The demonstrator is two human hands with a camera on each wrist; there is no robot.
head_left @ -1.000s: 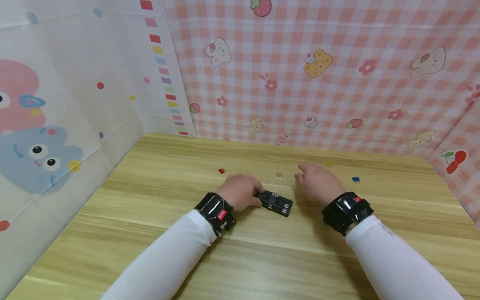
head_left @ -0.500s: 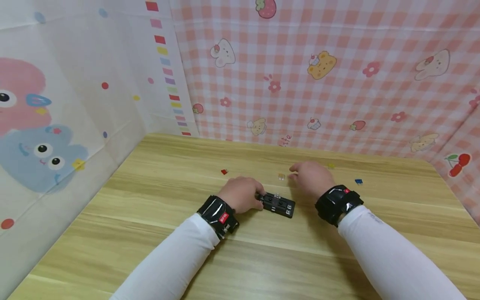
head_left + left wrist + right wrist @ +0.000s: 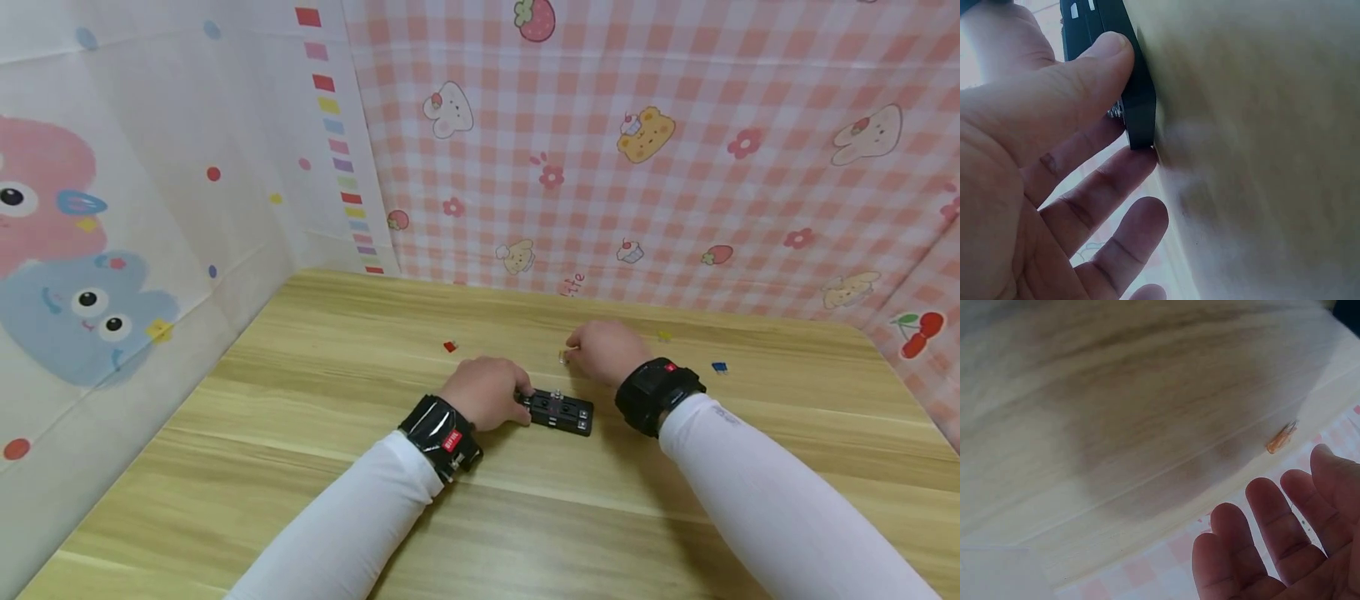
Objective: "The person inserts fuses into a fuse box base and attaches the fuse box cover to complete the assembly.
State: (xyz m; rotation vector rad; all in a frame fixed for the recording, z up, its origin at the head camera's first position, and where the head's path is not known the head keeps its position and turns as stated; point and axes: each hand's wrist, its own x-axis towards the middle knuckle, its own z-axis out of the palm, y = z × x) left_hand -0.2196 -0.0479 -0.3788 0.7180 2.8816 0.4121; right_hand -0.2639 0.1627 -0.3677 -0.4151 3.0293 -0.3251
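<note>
My left hand [image 3: 487, 393] grips the left end of a black fuse block [image 3: 561, 412] that lies on the table. In the left wrist view the thumb [image 3: 1107, 53] presses one side of the block [image 3: 1138, 81], with the fingers at its end. An orange blade fuse [image 3: 562, 357] lies behind the block, its prongs and body partly hidden by my right hand [image 3: 609, 353]. The right wrist view has that orange fuse [image 3: 1282, 437] on the tabletop just beyond the loosely bent fingers [image 3: 1272, 515], which appear apart from it.
A red blade fuse [image 3: 450, 346] lies on the wooden table [image 3: 495, 517] behind the left hand. To the right of the right hand are a yellow fuse [image 3: 664, 336] and a blue fuse [image 3: 720, 367]. A checked cloth [image 3: 585, 192] hangs along the back edge.
My right hand has moved left and come up to the orange fuse. The left hand keeps its grip on the fuse block, and the camera view has shifted slightly.
</note>
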